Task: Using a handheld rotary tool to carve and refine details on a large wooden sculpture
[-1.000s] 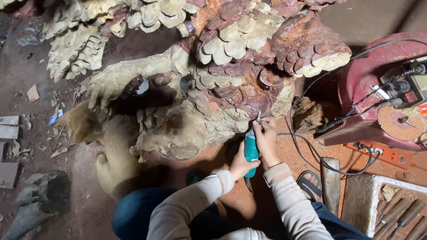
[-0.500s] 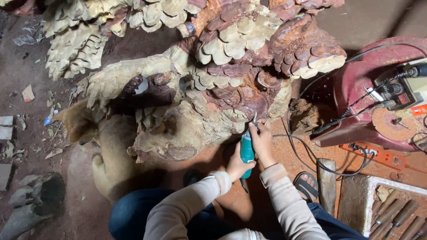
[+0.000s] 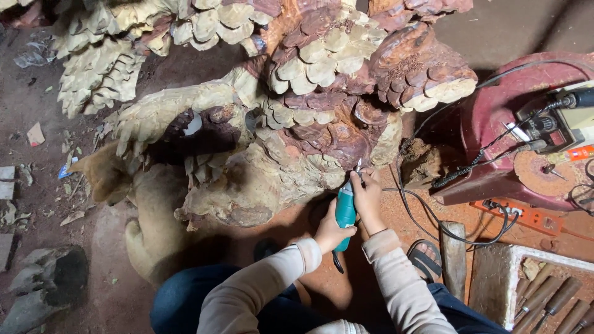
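teal rotary grinder (image 3: 345, 210) in both hands, wood carving (image 3: 297, 124)

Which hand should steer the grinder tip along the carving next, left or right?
Probably the right hand: it grips nearest the bit where it meets the wood carving, while the left hand holds the rear of the teal grinder, better for steadying.

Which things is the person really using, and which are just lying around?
In use:
- teal handheld power carving tool, gripped by left hand and right hand
- big scaly reddish-and-pale wood carving

Lying about:
- white tray of wooden-handled chisels
- wooden mallet
- orange power strip
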